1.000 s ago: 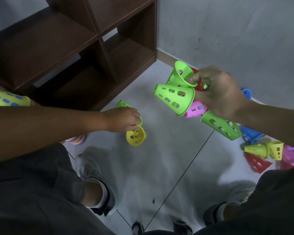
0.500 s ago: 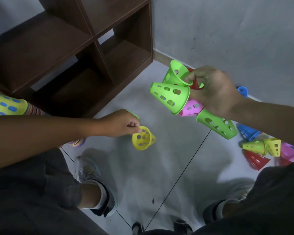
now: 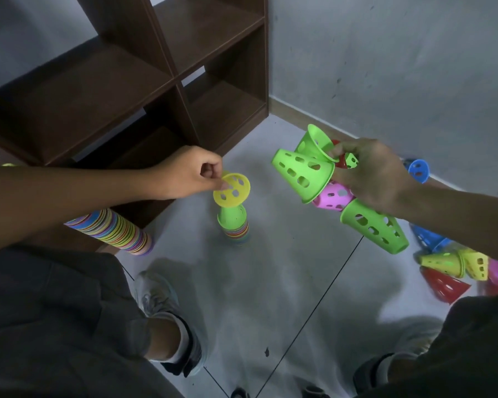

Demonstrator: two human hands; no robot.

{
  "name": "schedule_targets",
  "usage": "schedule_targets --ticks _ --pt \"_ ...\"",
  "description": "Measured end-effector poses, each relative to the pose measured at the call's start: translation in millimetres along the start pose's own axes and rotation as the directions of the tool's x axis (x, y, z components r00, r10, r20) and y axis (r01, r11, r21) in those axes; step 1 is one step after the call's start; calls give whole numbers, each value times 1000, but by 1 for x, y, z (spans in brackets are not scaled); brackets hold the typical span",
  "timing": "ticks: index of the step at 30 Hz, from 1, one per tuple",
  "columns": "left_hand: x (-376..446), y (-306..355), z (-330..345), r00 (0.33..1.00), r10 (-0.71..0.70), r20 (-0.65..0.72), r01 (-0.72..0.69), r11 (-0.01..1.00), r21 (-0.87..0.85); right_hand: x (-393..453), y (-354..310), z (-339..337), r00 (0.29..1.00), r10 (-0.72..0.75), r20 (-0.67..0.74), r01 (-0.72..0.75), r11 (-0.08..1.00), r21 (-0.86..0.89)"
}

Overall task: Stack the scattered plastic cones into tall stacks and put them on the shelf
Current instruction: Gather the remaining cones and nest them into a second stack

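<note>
Two bare hands are working before a dark wooden shelf (image 3: 133, 81): the right hand (image 3: 371, 176) is gripping several perforated plastic cones (image 3: 305, 175), mostly green. The left hand (image 3: 190, 173) is pinching a round-rimmed yellow cone (image 3: 231, 189) above a ribbed floor stack (image 3: 233, 225).

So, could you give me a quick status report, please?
Left hand pinches yellow cone above floor stack. Right hand grips cone bunch. Path clear.

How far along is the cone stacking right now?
Done: one tall stack and a shorter stack stand on the floor. In hand: left hand pinches a yellow cone above the shorter stack; right hand grips several cones. Left: scattered cones; shelf holds none.
</note>
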State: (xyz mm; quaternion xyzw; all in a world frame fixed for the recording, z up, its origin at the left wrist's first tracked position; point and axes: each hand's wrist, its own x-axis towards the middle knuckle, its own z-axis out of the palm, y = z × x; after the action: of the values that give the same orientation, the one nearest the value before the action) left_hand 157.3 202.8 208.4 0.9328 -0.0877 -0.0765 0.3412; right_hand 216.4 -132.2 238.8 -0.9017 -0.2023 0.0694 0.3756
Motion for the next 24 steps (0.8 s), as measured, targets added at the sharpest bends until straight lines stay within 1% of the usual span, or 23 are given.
schedule_targets --ticks 2,5,9,12,14,15,17,19,20,21,22,24 --pt "1 -1 1 994 99 -42 -92 985 145 1 2 0 1000 18 -9 -18 1000 -9" --pt "1 -7 7 976 216 -9 -203 932 301 1 2 0 999 38 -9 -38 999 6" --pt "2 -19 19 964 262 40 -250 855 455 0 0 0 999 37 5 -37 999 27" --pt "0 -27 28 943 308 123 -328 805 495 1 -1 0 999 45 -3 -45 998 37" --pt "-2 -31 37 905 385 179 -417 730 541 1 -2 0 999 39 -7 -39 999 28" --pt "-3 -32 42 880 426 210 -462 665 586 1 -3 0 999 42 -7 -41 999 29" --pt "-5 -31 54 843 475 253 -507 546 667 0 -4 -1 999 45 -9 -45 999 19" --pt "-6 -31 64 818 502 282 -532 472 703 -2 -6 -3 999 47 -4 -47 999 7" --pt "-8 -32 68 813 497 304 -547 472 692 -2 -8 -3 999 53 3 -53 998 17" --pt "-10 -34 72 818 480 317 -552 504 664 -2 -9 -4 998 56 8 -56 998 26" --pt "-12 -37 75 829 467 308 -546 554 629 -2 -9 -4 998 55 6 -55 998 28" --pt "-17 -36 77 879 400 259 -475 693 542 -1 -10 -4 999 49 -2 -49 999 20"
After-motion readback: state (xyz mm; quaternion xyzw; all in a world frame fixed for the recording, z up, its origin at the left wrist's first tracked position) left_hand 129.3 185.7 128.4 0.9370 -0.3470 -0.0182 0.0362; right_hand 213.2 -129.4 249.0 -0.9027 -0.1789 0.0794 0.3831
